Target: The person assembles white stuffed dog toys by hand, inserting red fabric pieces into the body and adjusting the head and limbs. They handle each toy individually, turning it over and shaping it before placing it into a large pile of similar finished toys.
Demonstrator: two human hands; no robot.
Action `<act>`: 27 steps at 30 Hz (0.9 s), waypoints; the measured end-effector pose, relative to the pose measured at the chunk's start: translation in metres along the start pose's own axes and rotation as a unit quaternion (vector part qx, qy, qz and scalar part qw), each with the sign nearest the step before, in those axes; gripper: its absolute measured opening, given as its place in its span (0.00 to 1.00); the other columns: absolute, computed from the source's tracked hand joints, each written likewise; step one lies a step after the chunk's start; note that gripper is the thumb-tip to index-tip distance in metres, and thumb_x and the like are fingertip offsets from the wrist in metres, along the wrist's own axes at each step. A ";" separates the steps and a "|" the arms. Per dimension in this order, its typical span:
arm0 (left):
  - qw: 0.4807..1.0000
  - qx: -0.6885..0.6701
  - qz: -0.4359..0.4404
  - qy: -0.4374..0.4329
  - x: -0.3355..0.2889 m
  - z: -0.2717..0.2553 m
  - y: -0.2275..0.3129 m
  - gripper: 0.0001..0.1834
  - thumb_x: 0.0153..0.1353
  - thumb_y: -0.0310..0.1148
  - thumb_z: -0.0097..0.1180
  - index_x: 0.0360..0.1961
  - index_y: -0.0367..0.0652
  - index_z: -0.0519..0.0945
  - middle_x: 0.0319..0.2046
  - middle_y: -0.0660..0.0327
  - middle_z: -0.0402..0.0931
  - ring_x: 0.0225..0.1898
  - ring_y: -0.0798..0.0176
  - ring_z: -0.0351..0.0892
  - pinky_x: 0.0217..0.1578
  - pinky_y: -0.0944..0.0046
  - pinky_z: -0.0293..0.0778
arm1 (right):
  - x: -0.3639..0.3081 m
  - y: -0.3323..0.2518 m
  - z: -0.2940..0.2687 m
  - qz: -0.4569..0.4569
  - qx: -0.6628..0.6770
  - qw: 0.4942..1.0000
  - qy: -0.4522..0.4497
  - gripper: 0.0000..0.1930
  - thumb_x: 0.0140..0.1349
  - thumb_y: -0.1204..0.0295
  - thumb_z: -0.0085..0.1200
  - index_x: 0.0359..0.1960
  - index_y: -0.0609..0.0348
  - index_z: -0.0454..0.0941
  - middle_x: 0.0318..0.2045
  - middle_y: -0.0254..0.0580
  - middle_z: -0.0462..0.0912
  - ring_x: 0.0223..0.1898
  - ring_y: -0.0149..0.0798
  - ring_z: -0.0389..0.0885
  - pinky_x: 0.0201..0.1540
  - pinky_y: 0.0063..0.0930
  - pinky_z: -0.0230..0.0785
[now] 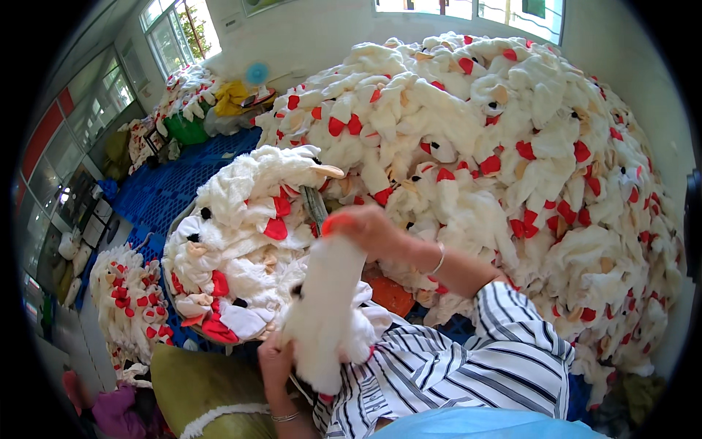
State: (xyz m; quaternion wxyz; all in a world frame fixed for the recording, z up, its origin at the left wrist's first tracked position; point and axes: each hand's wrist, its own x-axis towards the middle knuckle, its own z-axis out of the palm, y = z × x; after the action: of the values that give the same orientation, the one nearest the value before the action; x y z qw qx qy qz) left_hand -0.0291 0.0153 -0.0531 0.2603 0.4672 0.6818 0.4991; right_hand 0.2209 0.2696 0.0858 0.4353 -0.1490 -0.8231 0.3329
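Note:
I hold a white plush toy skin (327, 307) upright in front of me. My right hand (369, 230) grips its upper end, beside a small orange-red patch (333, 222) at the top. My left hand (275, 366) clasps its lower end from underneath. My right forearm carries a thin bracelet and a striped sleeve (497, 351). Just behind the toy stands a round basket (172, 227) heaped with more white plush skins with red bows and tan beaks.
A huge heap of the same white plush skins (512, 146) fills the right and back. A smaller pile (130, 300) lies at lower left on blue floor pallets (172, 183). An olive cushion (197, 384) sits by my left knee. Windows line the left wall.

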 end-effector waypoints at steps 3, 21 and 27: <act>0.987 0.047 -0.008 0.153 -0.003 -0.036 -0.015 0.06 0.63 0.27 0.54 0.30 0.37 0.77 0.21 0.72 0.67 0.23 0.78 0.62 0.24 0.74 0.61 | 0.037 0.071 -0.114 -0.043 -0.299 0.932 0.200 0.12 0.63 0.75 0.47 0.46 0.52 0.78 0.38 0.38 0.82 0.32 0.40 0.81 0.34 0.30 0.73; 0.866 0.479 0.138 0.048 0.091 0.009 0.009 0.37 0.44 0.40 0.69 0.57 0.40 0.72 0.56 0.48 0.68 0.59 0.41 0.63 0.60 0.49 0.62 | 0.024 0.025 0.046 -0.008 0.088 0.987 -0.131 0.06 0.62 0.76 0.56 0.39 0.65 0.79 0.32 0.42 0.82 0.34 0.34 0.80 0.39 0.28 0.73; 0.907 0.405 0.098 0.062 0.102 0.026 -0.036 0.22 0.47 0.35 0.66 0.45 0.42 0.79 0.40 0.53 0.76 0.44 0.47 0.74 0.49 0.53 0.71 | 0.015 0.017 0.073 -0.002 0.128 0.954 -0.269 0.08 0.62 0.73 0.54 0.37 0.66 0.78 0.31 0.44 0.81 0.32 0.37 0.79 0.38 0.30 0.72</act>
State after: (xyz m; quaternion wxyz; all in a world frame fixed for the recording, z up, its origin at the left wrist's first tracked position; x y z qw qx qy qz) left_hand -0.0651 0.1153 -0.0848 -0.0445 0.5652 0.7908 0.2308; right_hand 0.1516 0.2600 0.0546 0.2134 0.0045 -0.8604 0.4628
